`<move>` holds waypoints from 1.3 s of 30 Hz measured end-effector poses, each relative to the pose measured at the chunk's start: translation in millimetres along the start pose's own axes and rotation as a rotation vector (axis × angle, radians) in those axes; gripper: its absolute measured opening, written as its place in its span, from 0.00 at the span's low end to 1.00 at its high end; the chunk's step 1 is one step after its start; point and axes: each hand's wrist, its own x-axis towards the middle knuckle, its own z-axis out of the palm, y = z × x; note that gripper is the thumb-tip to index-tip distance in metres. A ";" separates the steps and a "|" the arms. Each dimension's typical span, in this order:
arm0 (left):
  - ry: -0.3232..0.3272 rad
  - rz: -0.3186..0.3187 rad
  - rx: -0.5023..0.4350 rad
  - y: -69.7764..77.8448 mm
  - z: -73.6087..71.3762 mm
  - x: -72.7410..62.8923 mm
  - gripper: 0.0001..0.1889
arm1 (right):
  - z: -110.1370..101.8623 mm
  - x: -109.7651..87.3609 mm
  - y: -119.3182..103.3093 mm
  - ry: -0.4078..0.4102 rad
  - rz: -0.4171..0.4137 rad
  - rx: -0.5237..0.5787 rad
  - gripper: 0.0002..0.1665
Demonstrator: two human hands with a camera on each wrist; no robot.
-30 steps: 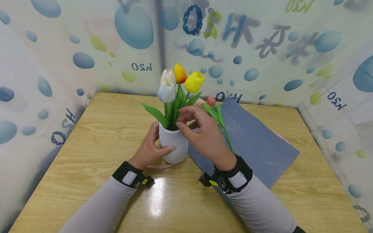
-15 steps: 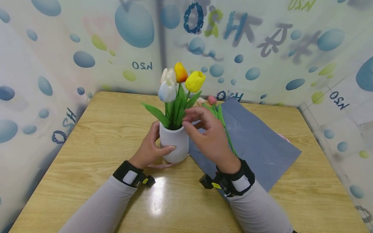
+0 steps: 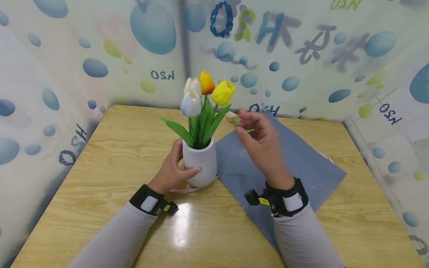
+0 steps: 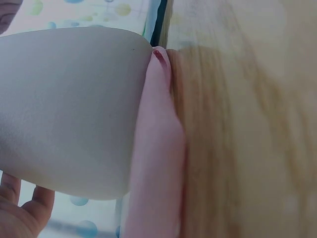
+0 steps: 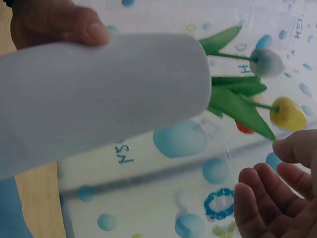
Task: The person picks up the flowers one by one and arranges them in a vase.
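Observation:
My left hand [image 3: 171, 168] grips a white vase [image 3: 201, 171], thumb across its front and fingers round the left side. Several tulips stand in the vase: a yellow tulip [image 3: 223, 93], an orange one [image 3: 206, 82], a cream one and a pale blue one [image 3: 191, 104], with green leaves. To the right of them, my right hand [image 3: 263, 147] hovers with loosely bent fingers. In the right wrist view its fingers [image 5: 257, 191] are empty, near a leaf tip. Behind that hand, a loose pale tulip [image 3: 230, 116] shows, its stem mostly hidden.
A grey-blue sheet [image 3: 301, 167] lies on the wooden table [image 3: 134, 141] right of the vase. Under the vase runs a pink fabric strip [image 4: 156, 144]. A patterned backdrop [image 3: 110, 33] rises behind the table.
My right hand has left the leaves at the vase's rim and moved right, over the loose tulips. A leaf on the right now leans outward. The left hand stays on the vase.

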 end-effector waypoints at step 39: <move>-0.013 -0.001 0.001 1.3 -0.3 -0.4 0.47 | -64.9 18.5 114.4 -0.119 0.577 -0.500 0.35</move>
